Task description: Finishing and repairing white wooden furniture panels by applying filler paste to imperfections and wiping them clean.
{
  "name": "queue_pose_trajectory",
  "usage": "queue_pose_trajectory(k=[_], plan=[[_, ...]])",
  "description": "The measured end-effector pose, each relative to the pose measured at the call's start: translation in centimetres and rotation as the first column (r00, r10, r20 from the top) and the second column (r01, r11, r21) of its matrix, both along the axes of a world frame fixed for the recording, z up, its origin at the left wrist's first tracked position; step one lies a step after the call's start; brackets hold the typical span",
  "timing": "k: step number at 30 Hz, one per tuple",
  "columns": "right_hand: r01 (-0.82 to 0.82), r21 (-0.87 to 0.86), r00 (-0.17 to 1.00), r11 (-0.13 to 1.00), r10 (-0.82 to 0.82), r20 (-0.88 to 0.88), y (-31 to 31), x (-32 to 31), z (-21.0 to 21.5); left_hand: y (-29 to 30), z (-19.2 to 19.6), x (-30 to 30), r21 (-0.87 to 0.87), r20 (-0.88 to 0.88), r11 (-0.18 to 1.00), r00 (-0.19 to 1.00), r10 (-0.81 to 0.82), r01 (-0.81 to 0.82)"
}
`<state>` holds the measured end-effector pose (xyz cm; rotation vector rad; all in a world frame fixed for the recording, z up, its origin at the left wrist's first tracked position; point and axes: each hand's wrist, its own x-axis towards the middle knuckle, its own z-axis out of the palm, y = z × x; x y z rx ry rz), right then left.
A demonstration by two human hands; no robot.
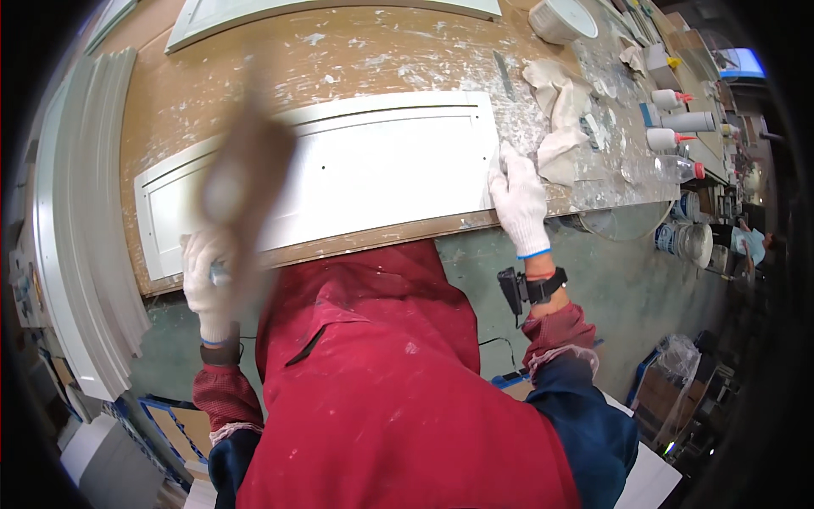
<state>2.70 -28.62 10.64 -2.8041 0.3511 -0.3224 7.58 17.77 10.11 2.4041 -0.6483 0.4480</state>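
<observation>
A white framed panel (373, 165), like a cabinet door with small dark holes, lies on the workbench in front of me. At its right end, my right hand (519, 199) in a white knit glove has its fingers closed at the edge. My left hand (202, 276), gloved alike, is curled by the panel's near left corner. Something small and pale blue (220, 273) shows at its fingers, too unclear to name. A blurred brown shape (246, 182) hangs close before the view and covers part of the panel and the left hand's side.
Another white panel (331, 12) lies at the far edge. White mouldings (89, 212) are stacked at left. To the right are a crumpled cloth (560, 110), a white tub (561, 20), red-tipped bottles (670, 99) and a clear bottle (676, 170). Buckets (685, 243) stand beyond the bench.
</observation>
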Motion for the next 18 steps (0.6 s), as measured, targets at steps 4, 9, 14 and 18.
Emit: queue_pose_trajectory(k=[4,9,14,18], plan=[[0.068,0.081,0.996,0.994,-0.062,-0.066,0.8,-2.1,0.6,0.2,0.3,0.3,0.009,-0.021,1.0,1.0,-0.009,0.009],[0.142,0.255,0.989,0.957,-0.145,-0.007,1.4,-3.0,0.8,-0.1,-0.4,0.7,-0.035,-0.009,0.999,1.0,0.017,-0.017],[0.142,0.289,0.989,0.947,-0.151,0.008,1.2,-3.5,0.4,-0.4,0.1,0.8,0.028,-0.071,1.0,0.997,0.008,-0.006],[0.193,0.418,0.976,0.888,-0.219,0.013,1.7,-3.3,0.4,-0.4,0.3,0.9,0.006,-0.152,1.0,0.988,0.017,-0.016]])
